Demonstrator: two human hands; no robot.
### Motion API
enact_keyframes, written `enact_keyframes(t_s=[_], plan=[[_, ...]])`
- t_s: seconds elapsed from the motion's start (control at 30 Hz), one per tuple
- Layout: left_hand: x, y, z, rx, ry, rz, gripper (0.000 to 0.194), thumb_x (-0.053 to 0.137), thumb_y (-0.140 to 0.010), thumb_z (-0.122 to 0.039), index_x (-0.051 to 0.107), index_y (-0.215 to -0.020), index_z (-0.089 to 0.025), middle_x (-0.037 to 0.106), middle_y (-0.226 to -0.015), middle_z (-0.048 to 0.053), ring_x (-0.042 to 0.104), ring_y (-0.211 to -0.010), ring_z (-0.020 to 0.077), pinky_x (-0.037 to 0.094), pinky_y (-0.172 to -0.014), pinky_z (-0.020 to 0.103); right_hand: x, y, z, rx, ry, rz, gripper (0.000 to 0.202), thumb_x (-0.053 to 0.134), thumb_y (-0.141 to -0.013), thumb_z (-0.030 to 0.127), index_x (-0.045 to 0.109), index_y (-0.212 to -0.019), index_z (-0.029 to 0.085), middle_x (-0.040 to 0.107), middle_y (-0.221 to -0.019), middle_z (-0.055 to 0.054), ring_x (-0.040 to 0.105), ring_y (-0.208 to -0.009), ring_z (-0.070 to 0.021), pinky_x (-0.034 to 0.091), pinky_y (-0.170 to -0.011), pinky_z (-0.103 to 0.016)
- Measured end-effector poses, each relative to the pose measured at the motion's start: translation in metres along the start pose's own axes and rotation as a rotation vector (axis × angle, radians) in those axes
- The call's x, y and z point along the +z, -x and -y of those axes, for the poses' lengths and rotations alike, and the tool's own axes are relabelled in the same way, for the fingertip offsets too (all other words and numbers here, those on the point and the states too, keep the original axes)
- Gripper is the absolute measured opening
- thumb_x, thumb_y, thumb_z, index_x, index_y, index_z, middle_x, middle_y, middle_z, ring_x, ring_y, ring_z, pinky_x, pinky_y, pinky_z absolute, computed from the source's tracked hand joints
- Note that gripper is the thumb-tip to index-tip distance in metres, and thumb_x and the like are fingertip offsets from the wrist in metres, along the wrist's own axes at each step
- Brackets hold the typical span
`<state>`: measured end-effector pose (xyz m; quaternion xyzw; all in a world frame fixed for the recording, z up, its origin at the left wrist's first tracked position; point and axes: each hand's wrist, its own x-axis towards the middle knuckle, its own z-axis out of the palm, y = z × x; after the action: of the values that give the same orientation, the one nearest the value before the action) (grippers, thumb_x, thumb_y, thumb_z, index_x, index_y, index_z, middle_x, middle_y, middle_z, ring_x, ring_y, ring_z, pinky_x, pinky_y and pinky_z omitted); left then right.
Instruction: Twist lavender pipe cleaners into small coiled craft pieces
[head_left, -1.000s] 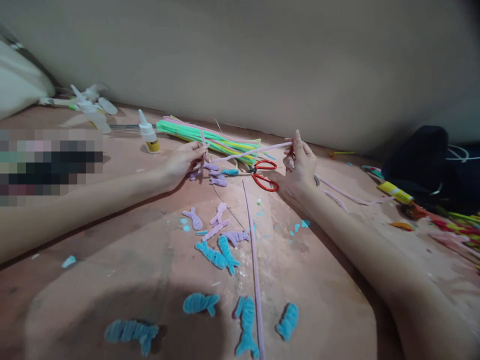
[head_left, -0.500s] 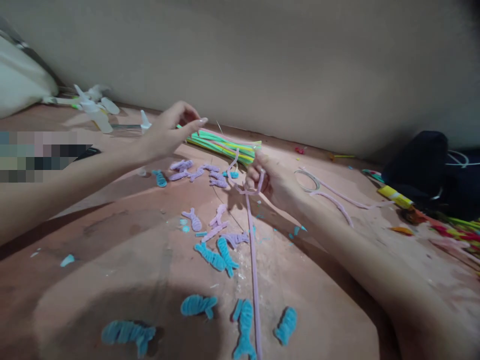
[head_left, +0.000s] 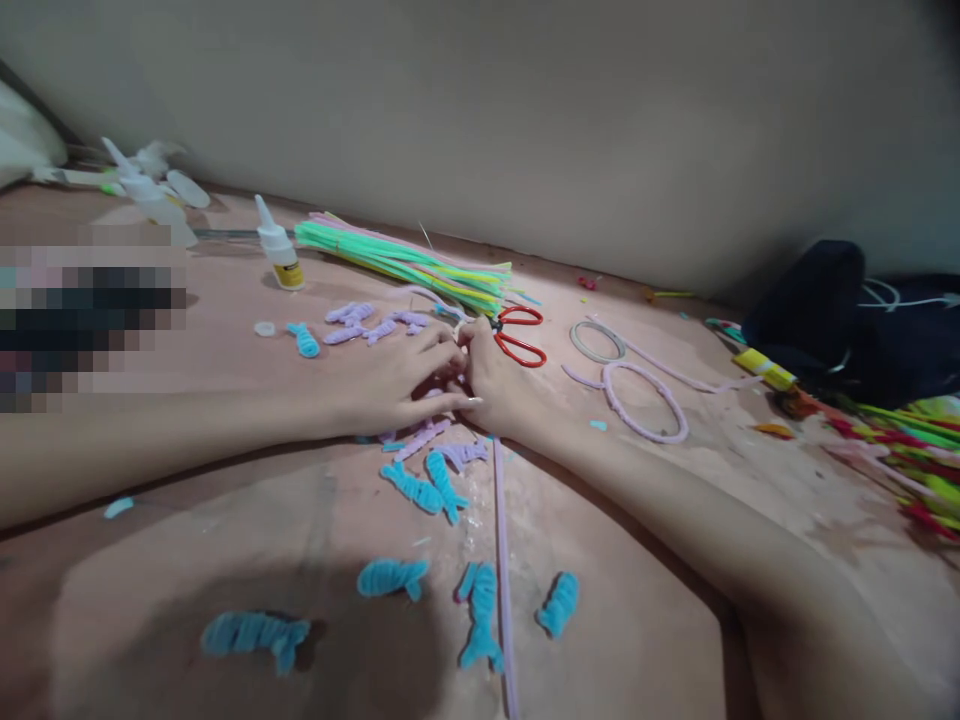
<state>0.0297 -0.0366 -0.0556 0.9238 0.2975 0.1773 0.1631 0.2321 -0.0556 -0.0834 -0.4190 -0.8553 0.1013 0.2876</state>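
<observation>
My left hand (head_left: 420,372) and my right hand (head_left: 489,385) meet above the middle of the table, fingertips together. Between them they pinch a lilac pipe cleaner (head_left: 502,560); one length runs down toward the near edge, and a curved part shows beyond the fingers. The exact grip is hidden by my fingers. Close under my hands lie twisted pink and lilac fish shapes (head_left: 462,454) and blue ones (head_left: 445,485). Just beyond my right hand are red-handled scissors (head_left: 523,340), their blades mostly covered.
A bundle of green, yellow and pink pipe cleaners (head_left: 405,260) lies near the wall, beside a glue bottle (head_left: 281,255). More bottles (head_left: 154,205) are farther left. A tape ring (head_left: 598,341), coiled pink pipe cleaner (head_left: 646,402), dark bag (head_left: 810,320) and colourful pieces (head_left: 900,455) lie right.
My left hand has come down and right from above the bundle to meet my right hand. My right hand has moved slightly left and nearer, uncovering the scissors.
</observation>
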Motion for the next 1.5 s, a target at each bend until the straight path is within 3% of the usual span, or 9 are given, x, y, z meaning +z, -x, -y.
enact_keyframes(t_s=[0.1, 0.3, 0.43, 0.63, 0.73, 0.87, 1.0, 1.3, 1.5], plan=[[0.0, -0.003, 0.001, -0.033, -0.009, -0.006, 0.036, 0.049, -0.103, -0.052, 0.065, -0.105, -0.019, 0.063, -0.118, 0.01, 0.063, -0.094, 0.023, 0.047, -0.081, 0.035, 0.006, -0.001, -0.009, -0.122, -0.03, -0.092, 0.049, 0.056, -0.08, 0.018, 0.03, -0.121, 0.022, 0.052, -0.124, -0.016, 0.054, -0.114, -0.0298, 0.052, -0.092, -0.048], [0.005, -0.008, 0.002, 0.037, -0.051, 0.066, 0.029, 0.041, -0.104, -0.031, 0.067, -0.1, -0.021, 0.073, -0.104, 0.007, 0.065, -0.094, 0.0239, 0.043, -0.08, 0.035, 0.008, -0.005, -0.015, -0.195, -0.068, -0.156, 0.068, 0.056, -0.072, 0.015, 0.027, -0.132, 0.021, 0.047, -0.13, -0.017, 0.049, -0.117, -0.0311, 0.047, -0.102, -0.052], [0.006, -0.006, 0.006, -0.003, -0.074, 0.046, 0.033, 0.037, -0.106, -0.036, 0.063, -0.094, -0.019, 0.071, -0.096, 0.009, 0.062, -0.085, 0.0234, 0.04, -0.075, 0.036, 0.004, -0.004, -0.012, -0.193, -0.099, -0.128, 0.065, 0.057, -0.077, 0.018, 0.028, -0.135, 0.019, 0.048, -0.13, -0.018, 0.05, -0.12, -0.0311, 0.046, -0.104, -0.051], [0.008, -0.006, 0.013, -0.153, 0.074, -0.001, 0.031, 0.031, -0.106, -0.037, 0.056, -0.107, -0.019, 0.068, -0.108, 0.012, 0.062, -0.095, 0.026, 0.043, -0.08, 0.038, 0.001, -0.005, -0.012, -0.112, -0.137, -0.135, 0.055, 0.055, -0.089, 0.025, 0.033, -0.137, 0.015, 0.053, -0.125, -0.019, 0.053, -0.114, -0.0302, 0.047, -0.1, -0.051], [0.008, -0.007, 0.011, -0.187, 0.048, -0.005, 0.023, 0.034, -0.104, -0.034, 0.053, -0.104, -0.02, 0.066, -0.1, 0.011, 0.06, -0.089, 0.025, 0.043, -0.078, 0.038, -0.002, -0.007, -0.011, -0.002, -0.165, -0.103, 0.043, 0.054, -0.09, 0.029, 0.041, -0.13, 0.016, 0.058, -0.117, -0.016, 0.055, -0.108, -0.0296, 0.046, -0.096, -0.05], [0.004, -0.01, 0.008, -0.25, 0.048, -0.004, 0.012, 0.045, -0.098, -0.03, 0.051, -0.101, -0.02, 0.065, -0.09, 0.008, 0.059, -0.079, 0.0228, 0.042, -0.071, 0.035, -0.009, -0.01, -0.006, 0.08, -0.132, -0.033, 0.017, 0.049, -0.098, 0.037, 0.053, -0.101, 0.021, 0.064, -0.102, -0.011, 0.055, -0.099, -0.0273, 0.04, -0.091, -0.046], [0.002, -0.017, 0.015, -0.29, -0.049, 0.047, 0.011, 0.047, -0.096, -0.029, 0.053, -0.098, -0.02, 0.065, -0.083, 0.006, 0.058, -0.07, 0.0218, 0.036, -0.062, 0.033, -0.01, -0.015, -0.01, 0.069, -0.06, 0.01, 0.03, 0.039, -0.105, 0.035, 0.048, -0.08, 0.021, 0.064, -0.083, -0.007, 0.054, -0.086, -0.0239, 0.035, -0.086, -0.042], [0.007, -0.019, 0.029, -0.234, -0.121, 0.046, 0.01, 0.05, -0.094, -0.027, 0.056, -0.099, -0.02, 0.066, -0.081, 0.006, 0.057, -0.065, 0.0205, 0.027, -0.056, 0.032, -0.006, -0.018, -0.017, -0.001, -0.032, 0.048, 0.028, 0.043, -0.106, 0.027, 0.054, -0.081, 0.02, 0.068, -0.083, -0.007, 0.055, -0.084, -0.0222, 0.035, -0.086, -0.039], [0.007, -0.019, 0.035, -0.203, -0.085, -0.037, 0.025, 0.046, -0.1, -0.027, 0.057, -0.12, -0.016, 0.068, -0.088, 0.006, 0.06, -0.071, 0.0192, 0.036, -0.062, 0.03, -0.007, -0.017, -0.015, 0.02, -0.049, -0.002, 0.03, 0.044, -0.102, 0.026, 0.044, -0.072, 0.022, 0.06, -0.073, -0.005, 0.052, -0.074, -0.0205, 0.036, -0.077, -0.036]])
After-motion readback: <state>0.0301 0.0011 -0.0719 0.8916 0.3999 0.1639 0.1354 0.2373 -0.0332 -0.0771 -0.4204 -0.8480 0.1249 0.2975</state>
